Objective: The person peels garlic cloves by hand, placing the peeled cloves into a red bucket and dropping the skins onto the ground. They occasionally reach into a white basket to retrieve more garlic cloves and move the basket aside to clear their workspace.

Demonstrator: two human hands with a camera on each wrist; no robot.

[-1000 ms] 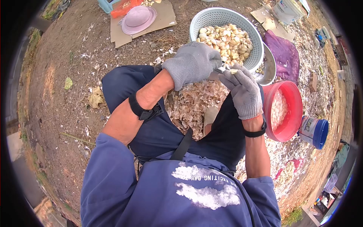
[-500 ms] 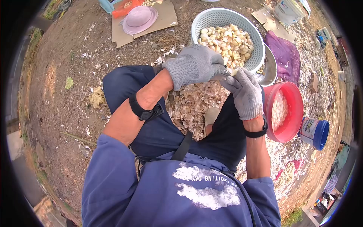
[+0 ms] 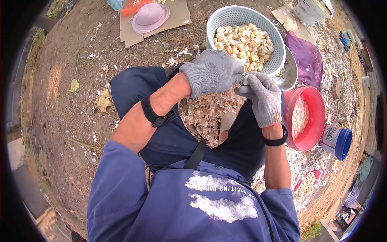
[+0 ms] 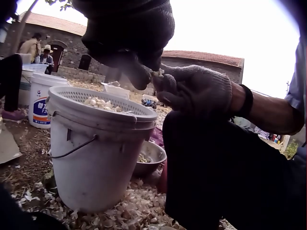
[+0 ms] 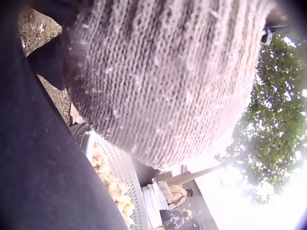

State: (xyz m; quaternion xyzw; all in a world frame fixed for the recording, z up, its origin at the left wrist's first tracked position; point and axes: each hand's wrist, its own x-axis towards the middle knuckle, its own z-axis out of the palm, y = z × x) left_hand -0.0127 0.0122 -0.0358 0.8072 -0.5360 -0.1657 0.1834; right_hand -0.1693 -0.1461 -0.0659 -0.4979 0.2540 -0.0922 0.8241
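Both hands wear grey knit gloves and meet in front of the knees in the head view. My left hand [image 3: 215, 71] is curled round a small knife, mostly hidden by the glove, at the fingertips of the other hand. A pale garlic clove [image 4: 157, 73] is pinched by my right hand [image 3: 264, 97], between thumb and fingers. Just beyond the hands, a pale perforated basket [image 3: 279, 48] holds many garlic cloves [image 3: 246, 46]; the left wrist view shows it seated on a white bucket [image 4: 93, 163]. My right glove fills most of the right wrist view.
Papery garlic skins [image 3: 207, 115] cover the ground between the legs. At the right stand a red bucket [image 3: 318, 121] of peeled cloves, a metal bowl [image 3: 291, 80] and a blue-lidded tub [image 3: 342, 144]. A pink hat [image 3: 151, 18] lies on cardboard [image 3: 177, 12]. Other people [image 4: 45, 57] sit farther off.
The right fingers, straighter a second ago with the clove lying on them, now pinch it. Both hands have come closer together, and the left covers more of the knife.
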